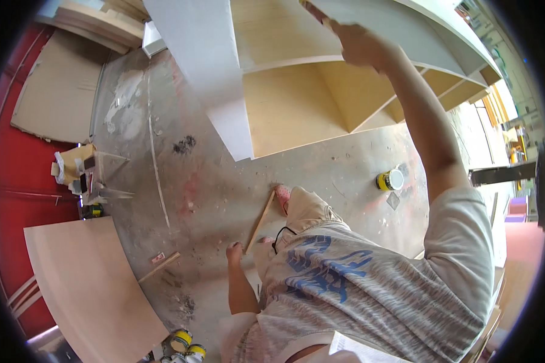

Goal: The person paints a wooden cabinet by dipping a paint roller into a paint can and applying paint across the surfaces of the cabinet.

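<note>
My right hand is raised at the top, its fingers closed around what looks like a paintbrush; the brush's far end is cut off by the picture's edge. Behind it stands a large wooden cabinet with open compartments, its side panel and front edges white, the lower insides bare wood. Down at my side, my left hand is closed at the lower end of a thin wooden strip, which slants toward my foot. A can of white paint sits on the floor to the right.
The grey floor is stained with paint. Brown boards lean at the left near a red wall. A small stand with odds and ends is beside it. More cans are at the bottom left. A dark beam juts in at right.
</note>
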Available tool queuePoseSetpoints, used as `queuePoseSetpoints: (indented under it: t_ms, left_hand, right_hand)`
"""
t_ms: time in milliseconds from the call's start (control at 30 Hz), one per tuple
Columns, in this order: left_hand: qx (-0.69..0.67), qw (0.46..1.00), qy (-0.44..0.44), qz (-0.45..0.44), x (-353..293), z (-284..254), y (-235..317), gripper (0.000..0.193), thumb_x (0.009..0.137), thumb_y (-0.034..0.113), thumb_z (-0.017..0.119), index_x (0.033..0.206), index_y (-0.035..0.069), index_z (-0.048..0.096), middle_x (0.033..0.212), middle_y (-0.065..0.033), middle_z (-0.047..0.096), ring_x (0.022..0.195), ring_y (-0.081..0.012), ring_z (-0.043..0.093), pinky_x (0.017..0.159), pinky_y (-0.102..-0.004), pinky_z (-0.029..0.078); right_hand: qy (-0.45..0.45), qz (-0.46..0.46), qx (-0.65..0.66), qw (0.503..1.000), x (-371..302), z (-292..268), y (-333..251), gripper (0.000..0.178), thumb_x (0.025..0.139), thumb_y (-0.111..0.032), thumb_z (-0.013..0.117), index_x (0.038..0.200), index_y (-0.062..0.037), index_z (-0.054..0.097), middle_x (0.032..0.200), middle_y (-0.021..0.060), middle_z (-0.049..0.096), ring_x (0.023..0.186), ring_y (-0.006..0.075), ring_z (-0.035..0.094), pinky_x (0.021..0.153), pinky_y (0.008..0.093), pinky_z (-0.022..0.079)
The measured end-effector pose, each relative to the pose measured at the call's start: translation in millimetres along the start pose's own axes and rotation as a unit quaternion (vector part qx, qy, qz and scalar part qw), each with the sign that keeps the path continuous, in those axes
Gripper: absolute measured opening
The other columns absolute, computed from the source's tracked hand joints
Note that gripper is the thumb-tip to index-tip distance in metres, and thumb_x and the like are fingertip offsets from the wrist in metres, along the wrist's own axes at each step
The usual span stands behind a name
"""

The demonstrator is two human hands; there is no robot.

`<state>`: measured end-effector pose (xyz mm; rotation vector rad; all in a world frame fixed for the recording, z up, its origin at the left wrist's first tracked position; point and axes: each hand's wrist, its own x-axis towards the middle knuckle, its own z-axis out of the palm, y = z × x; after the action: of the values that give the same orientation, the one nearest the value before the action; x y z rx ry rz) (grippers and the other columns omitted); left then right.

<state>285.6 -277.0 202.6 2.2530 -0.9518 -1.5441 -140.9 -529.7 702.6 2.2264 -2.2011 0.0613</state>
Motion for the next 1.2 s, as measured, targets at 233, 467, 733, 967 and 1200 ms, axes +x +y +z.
queuePoseSetpoints:
  t_ms: [233, 467, 733, 967, 1200]
  left_hand:
    - [0.268, 0.961, -0.062, 0.002, -11.7, -39.6, -41.5, 0.031, 0.074, 0.022, 0.057, 0.093, -0.002, 0.060, 0.086, -0.0102, 0.062, 0.071, -0.0198, 0.059, 0.065, -0.0309, 0.045]
    - [0.264, 0.956, -0.128, -0.002, -23.9, -47.4, -39.2, 0.027, 0.072, 0.021, 0.056, 0.088, -0.001, 0.061, 0.077, -0.0074, 0.062, 0.064, -0.0171, 0.058, 0.060, -0.0304, 0.044]
    - [0.083, 0.988, -0.108, 0.078, -13.3, -17.3, -39.4, 0.029, 0.068, 0.019, 0.055, 0.089, 0.000, 0.059, 0.073, -0.0094, 0.060, 0.064, -0.0192, 0.057, 0.062, -0.0309, 0.043]
    - [0.131, 0.989, -0.065, -0.037, -15.6, -4.8, -116.7, 0.023, 0.072, 0.018, 0.054, 0.088, 0.002, 0.059, 0.076, -0.0112, 0.061, 0.068, -0.0243, 0.057, 0.061, -0.0356, 0.044]
    - [0.435, 0.878, -0.169, 0.108, -34.0, 47.2, -222.2, 0.030, 0.081, 0.027, 0.039, 0.086, 0.004, 0.058, 0.080, -0.0115, 0.061, 0.071, -0.0259, 0.058, 0.065, -0.0402, 0.044]
  right_hand:
    - [-0.101, 0.146, 0.001, 0.984, -237.8, -34.8, -49.8, 0.069, 0.071, 0.003, 0.041, 0.131, -0.0176, 0.016, 0.070, 0.0204, 0.053, 0.064, 0.0364, 0.053, 0.058, 0.0429, 0.041]
    - [0.006, 0.133, 0.033, 0.991, -358.5, -57.1, -22.6, 0.054, 0.074, -0.004, 0.051, 0.125, -0.0089, 0.034, 0.068, 0.0214, 0.049, 0.064, 0.0371, 0.048, 0.061, 0.0403, 0.038]
    - [0.013, 0.138, -0.020, 0.990, -334.3, -67.3, 17.9, 0.057, 0.074, -0.005, 0.052, 0.127, -0.0145, 0.032, 0.076, 0.0217, 0.053, 0.070, 0.0343, 0.052, 0.067, 0.0388, 0.040]
    - [-0.020, 0.075, -0.032, 0.997, -180.0, -53.5, 80.6, 0.067, 0.065, -0.005, 0.054, 0.128, -0.0144, 0.032, 0.084, 0.0213, 0.055, 0.067, 0.0265, 0.056, 0.065, 0.0343, 0.044]
    - [-0.026, 0.095, -0.034, 0.995, 32.9, -19.6, 119.9, 0.052, 0.063, -0.004, 0.051, 0.114, -0.0035, 0.044, 0.068, 0.0101, 0.055, 0.048, 0.0197, 0.053, 0.051, 0.0308, 0.046]
